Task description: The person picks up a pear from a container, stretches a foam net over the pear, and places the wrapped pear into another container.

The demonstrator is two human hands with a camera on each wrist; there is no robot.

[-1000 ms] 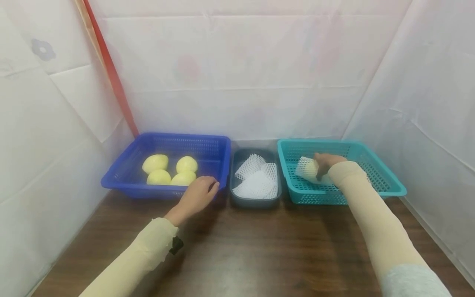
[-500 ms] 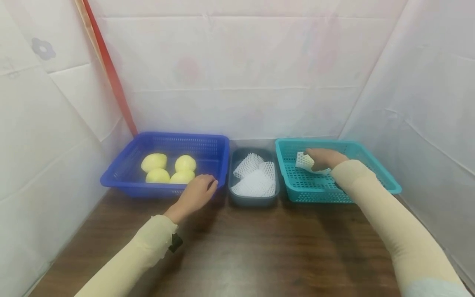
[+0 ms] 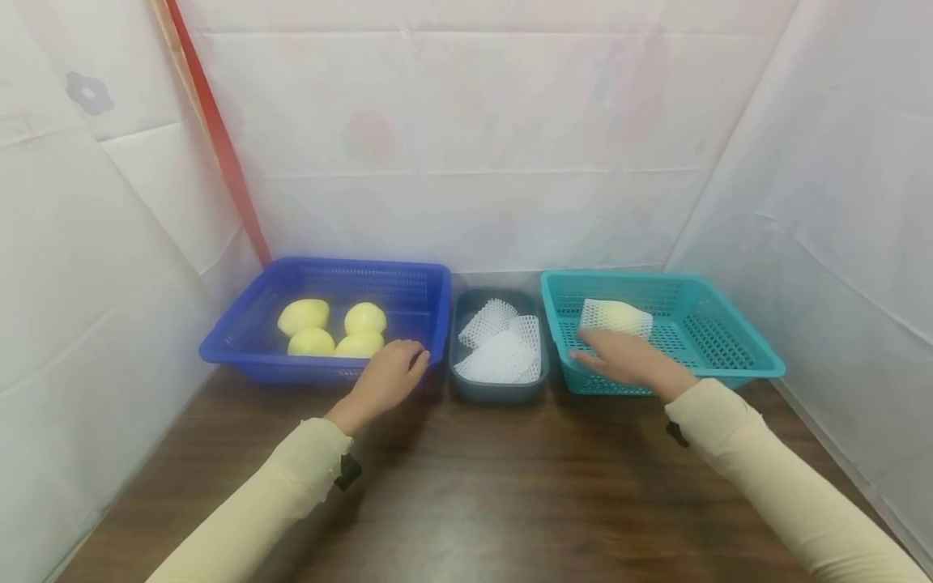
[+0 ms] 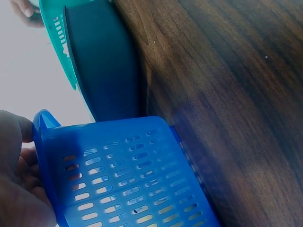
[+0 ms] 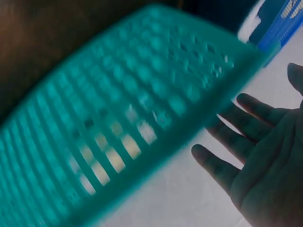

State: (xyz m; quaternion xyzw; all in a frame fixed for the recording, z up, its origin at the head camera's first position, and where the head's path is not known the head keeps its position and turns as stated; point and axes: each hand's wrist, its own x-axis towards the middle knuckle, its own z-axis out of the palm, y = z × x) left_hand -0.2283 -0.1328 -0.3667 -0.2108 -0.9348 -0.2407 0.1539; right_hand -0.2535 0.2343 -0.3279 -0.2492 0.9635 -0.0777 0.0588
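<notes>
The wrapped fruit (image 3: 615, 317) is a pale yellow, roundish piece sheathed in white foam netting whose diamond mesh lets the yellow show through; it lies on its side inside the teal basket (image 3: 736, 356), toward the back left part, just beyond the fingertips of the right hand (image 3: 630, 363) and apart from them. That hand lies palm down over the basket's near rim, fingers straight and spread, holding nothing; the right wrist view shows the same splayed fingers (image 5: 222, 163) beside the blurred teal lattice (image 5: 118, 118).

The left hand (image 3: 388, 379) rests on the near right corner of the blue basket (image 3: 240, 344), fingers curled over its rim; in the left wrist view the rim (image 4: 45, 127) presses against the palm (image 4: 19, 189). Beyond that hand, inside the blue basket, sit four bare yellow fruits (image 3: 331, 330), smooth and unwrapped, clustered together and touching.

Between the two hands stands a dark grey bin (image 3: 499, 392) holding a loose heap of white foam nets (image 3: 501, 350); all three containers sit on a dark wooden table (image 3: 474, 494).
</notes>
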